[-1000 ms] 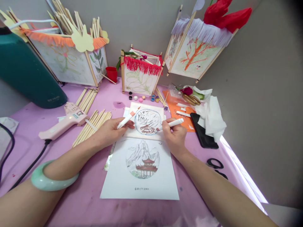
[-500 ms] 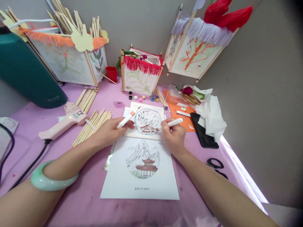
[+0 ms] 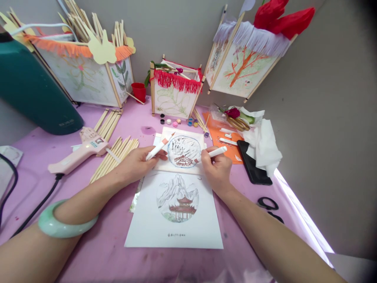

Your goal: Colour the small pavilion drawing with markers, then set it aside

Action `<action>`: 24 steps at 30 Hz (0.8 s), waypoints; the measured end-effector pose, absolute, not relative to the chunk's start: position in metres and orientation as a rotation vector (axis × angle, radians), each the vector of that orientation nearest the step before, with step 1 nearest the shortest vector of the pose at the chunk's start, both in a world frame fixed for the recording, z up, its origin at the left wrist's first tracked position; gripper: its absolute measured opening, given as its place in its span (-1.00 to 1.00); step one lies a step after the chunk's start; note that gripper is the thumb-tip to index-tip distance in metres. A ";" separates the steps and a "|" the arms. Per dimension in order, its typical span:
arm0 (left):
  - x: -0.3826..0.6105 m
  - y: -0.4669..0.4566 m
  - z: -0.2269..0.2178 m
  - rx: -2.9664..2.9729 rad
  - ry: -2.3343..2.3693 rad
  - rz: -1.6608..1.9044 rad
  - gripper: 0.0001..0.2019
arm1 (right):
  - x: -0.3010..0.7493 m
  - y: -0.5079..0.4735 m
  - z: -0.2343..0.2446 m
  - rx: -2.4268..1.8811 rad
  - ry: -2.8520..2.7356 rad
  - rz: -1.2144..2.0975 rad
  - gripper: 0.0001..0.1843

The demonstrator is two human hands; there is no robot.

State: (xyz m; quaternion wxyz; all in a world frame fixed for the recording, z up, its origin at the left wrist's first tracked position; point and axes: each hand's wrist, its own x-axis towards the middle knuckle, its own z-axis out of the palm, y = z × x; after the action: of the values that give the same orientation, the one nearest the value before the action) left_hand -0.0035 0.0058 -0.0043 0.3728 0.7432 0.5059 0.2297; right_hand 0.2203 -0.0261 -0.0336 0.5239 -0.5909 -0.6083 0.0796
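My left hand (image 3: 136,164) is closed round a white marker (image 3: 159,147) with an orange cap end, resting at the left edge of a small sheet (image 3: 183,151) that bears a round, partly coloured pavilion drawing. My right hand (image 3: 216,168) grips a second white marker (image 3: 212,153), its tip touching the right side of that round drawing. In front of both hands lies a larger white sheet (image 3: 175,214) with a printed coloured pavilion and mountains. A pale green bangle (image 3: 63,222) sits on my left forearm.
Pink glue gun (image 3: 79,151) and bamboo sticks (image 3: 115,156) lie left on the pink table (image 3: 97,243). Three paper lanterns (image 3: 173,92) stand at the back, small paint pots (image 3: 176,122) before them. Black phone (image 3: 252,163), white tissue (image 3: 263,143) and scissors (image 3: 269,206) lie right.
My right hand has shifted its marker very slightly over the round drawing. My left hand and everything else stay where they were.
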 end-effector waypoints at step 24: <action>-0.003 0.005 -0.003 1.912 1.300 0.592 -0.74 | 0.223 -0.026 -0.036 -1.390 -1.450 0.225 -0.78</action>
State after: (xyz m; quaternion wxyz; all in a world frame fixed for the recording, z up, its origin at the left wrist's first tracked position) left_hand -0.0029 0.0046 -0.0027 0.3685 0.7446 0.5065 0.2307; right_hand 0.2228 -0.0264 -0.0362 0.5312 -0.5826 -0.6078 0.0943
